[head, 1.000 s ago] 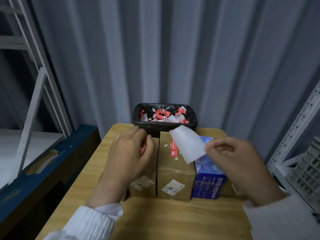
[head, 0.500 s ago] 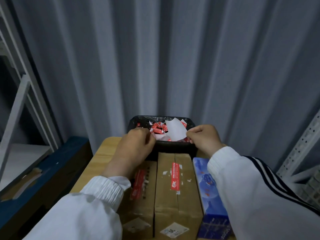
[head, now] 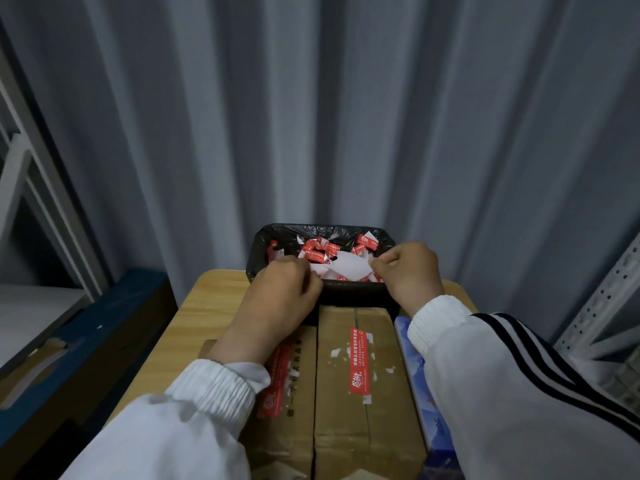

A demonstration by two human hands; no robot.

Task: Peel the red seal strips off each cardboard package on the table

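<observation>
Table (head: 194,306): two cardboard packages (head: 346,427) butt the bin's (head: 346,296) near wall, right hand (head: 410,271) over bin pinching a white sheet (head: 346,268), left hand (head: 277,299) curled at its rim, hold unclear, red seal strips (head: 359,363) on package tops, long axes pointing at bin, left wrist nearest.

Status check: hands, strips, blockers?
Right hand pinching white paper over bin; left hand curled, grip unclear. Red strips on both boxes. Left sleeve covers one.

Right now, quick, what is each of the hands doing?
Left hand: fingers curled by the bin rim; cannot tell if it holds anything.
Right hand: pinching the white paper over the bin.
</observation>
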